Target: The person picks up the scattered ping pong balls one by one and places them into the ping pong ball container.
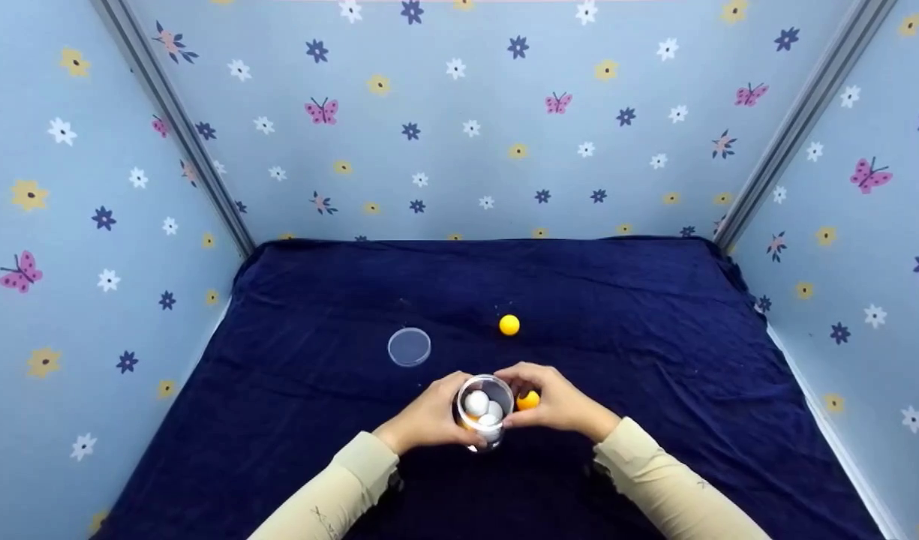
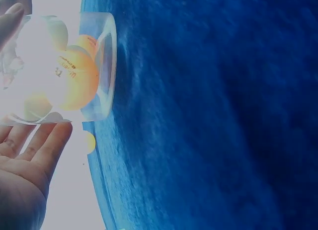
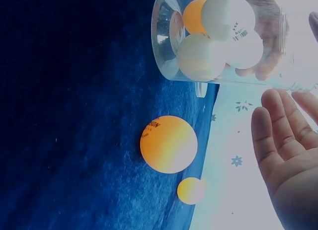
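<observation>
A clear plastic jar [image 1: 486, 442] holds several white and orange ping-pong balls [image 3: 201, 56], and its mouth faces up in the head view. My left hand [image 1: 435, 416] grips the jar from the left, thumb toward me and fingers on the far side. My right hand [image 1: 553, 401] holds the jar's upper right side near the rim, fingertips and thumb spread along it. Below the right hand, one orange ping-pong ball [image 3: 169, 144] lies on the cloth, partly hidden by that hand in the head view.
Another orange ball [image 1: 509, 325] rests on the dark blue cloth [image 1: 339, 300] beyond the jar. To its left lies a round clear lid [image 1: 409, 347]. Flower-patterned walls [image 1: 474, 97] stand at the back and both sides.
</observation>
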`<state>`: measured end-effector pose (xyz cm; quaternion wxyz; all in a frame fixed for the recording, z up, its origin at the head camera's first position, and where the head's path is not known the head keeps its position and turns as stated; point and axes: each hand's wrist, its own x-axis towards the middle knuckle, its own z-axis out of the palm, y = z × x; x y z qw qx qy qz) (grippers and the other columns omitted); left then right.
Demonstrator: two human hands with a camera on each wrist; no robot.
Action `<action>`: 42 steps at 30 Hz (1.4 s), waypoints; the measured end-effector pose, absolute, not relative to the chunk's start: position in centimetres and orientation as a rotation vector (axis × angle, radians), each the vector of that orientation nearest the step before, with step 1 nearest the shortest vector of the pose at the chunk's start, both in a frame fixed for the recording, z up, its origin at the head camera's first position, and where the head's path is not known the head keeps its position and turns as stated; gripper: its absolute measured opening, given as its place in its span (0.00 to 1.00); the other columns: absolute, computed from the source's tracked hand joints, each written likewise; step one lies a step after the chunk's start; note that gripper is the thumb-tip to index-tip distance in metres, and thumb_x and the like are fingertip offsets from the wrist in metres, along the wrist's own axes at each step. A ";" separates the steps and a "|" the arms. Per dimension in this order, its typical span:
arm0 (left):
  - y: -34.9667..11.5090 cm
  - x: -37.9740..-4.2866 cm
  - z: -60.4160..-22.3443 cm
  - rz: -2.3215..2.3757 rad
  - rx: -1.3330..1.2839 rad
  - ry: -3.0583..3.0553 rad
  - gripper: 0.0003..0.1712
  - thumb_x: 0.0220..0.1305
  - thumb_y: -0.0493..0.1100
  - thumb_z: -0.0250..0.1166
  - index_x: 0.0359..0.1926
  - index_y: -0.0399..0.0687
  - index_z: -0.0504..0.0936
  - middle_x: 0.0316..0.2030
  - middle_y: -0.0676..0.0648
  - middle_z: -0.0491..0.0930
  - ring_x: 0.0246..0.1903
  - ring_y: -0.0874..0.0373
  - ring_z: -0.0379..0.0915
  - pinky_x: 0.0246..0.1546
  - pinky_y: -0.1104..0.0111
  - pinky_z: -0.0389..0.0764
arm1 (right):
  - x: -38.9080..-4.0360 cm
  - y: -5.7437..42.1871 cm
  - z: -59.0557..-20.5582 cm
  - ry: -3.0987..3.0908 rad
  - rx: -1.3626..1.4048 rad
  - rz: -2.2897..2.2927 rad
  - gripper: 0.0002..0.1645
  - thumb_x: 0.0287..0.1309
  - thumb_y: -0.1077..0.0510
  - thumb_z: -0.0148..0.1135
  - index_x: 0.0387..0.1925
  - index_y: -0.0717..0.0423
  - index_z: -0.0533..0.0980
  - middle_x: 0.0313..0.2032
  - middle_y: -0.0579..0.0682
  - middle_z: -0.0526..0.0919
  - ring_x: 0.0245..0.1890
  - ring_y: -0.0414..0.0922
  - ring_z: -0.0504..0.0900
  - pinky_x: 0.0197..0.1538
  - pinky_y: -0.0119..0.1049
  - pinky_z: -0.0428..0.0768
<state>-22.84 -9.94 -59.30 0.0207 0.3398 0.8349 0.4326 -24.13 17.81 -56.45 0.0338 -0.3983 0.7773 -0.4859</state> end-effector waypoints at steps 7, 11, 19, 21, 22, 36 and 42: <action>-10.4 -22.9 -59.5 1.351 1.030 2.584 0.48 0.38 0.53 0.93 0.61 0.45 0.83 0.52 0.49 0.86 0.51 0.57 0.82 0.60 0.61 0.83 | -24.2 17.2 -56.5 2.371 -1.245 -1.502 0.39 0.48 0.63 0.88 0.63 0.65 0.81 0.45 0.63 0.90 0.39 0.57 0.88 0.44 0.52 0.89; -10.5 -22.9 -59.7 1.376 1.012 2.565 0.48 0.38 0.53 0.93 0.61 0.45 0.82 0.53 0.49 0.86 0.52 0.57 0.82 0.61 0.61 0.83 | -24.2 17.0 -56.4 2.381 -1.246 -1.500 0.40 0.46 0.64 0.88 0.62 0.67 0.81 0.45 0.62 0.90 0.39 0.58 0.88 0.44 0.53 0.89; -10.6 -23.0 -60.0 1.386 0.995 2.549 0.49 0.38 0.53 0.93 0.62 0.45 0.82 0.54 0.49 0.87 0.54 0.57 0.83 0.62 0.61 0.82 | -24.4 17.1 -56.5 2.374 -1.227 -1.483 0.39 0.49 0.63 0.87 0.63 0.66 0.81 0.47 0.62 0.90 0.41 0.59 0.89 0.46 0.52 0.90; -10.6 -23.1 -60.0 1.379 0.998 2.554 0.49 0.39 0.53 0.93 0.62 0.44 0.82 0.54 0.49 0.87 0.54 0.56 0.83 0.62 0.61 0.82 | -24.6 17.3 -56.5 2.376 -1.213 -1.477 0.39 0.50 0.62 0.87 0.63 0.67 0.80 0.49 0.62 0.90 0.42 0.58 0.89 0.47 0.50 0.90; -10.6 -23.1 -60.0 1.375 0.999 2.557 0.49 0.39 0.53 0.93 0.62 0.43 0.82 0.54 0.49 0.87 0.54 0.56 0.83 0.62 0.61 0.83 | -24.7 17.4 -56.5 2.377 -1.203 -1.475 0.39 0.50 0.62 0.87 0.63 0.67 0.80 0.49 0.61 0.90 0.42 0.58 0.89 0.47 0.50 0.90; -10.5 -23.1 -60.1 1.351 0.986 2.599 0.50 0.38 0.54 0.92 0.61 0.40 0.81 0.53 0.48 0.87 0.52 0.53 0.84 0.61 0.58 0.83 | -25.8 20.3 -56.6 2.505 -1.070 -1.463 0.38 0.50 0.59 0.87 0.62 0.64 0.82 0.48 0.60 0.89 0.42 0.64 0.87 0.46 0.45 0.89; -10.6 -23.1 -60.0 1.360 0.978 2.587 0.50 0.37 0.54 0.92 0.60 0.41 0.81 0.52 0.49 0.87 0.51 0.54 0.83 0.61 0.59 0.83 | -26.1 21.4 -57.2 2.549 -1.041 -1.437 0.37 0.51 0.59 0.87 0.61 0.64 0.82 0.48 0.66 0.88 0.42 0.60 0.88 0.47 0.40 0.88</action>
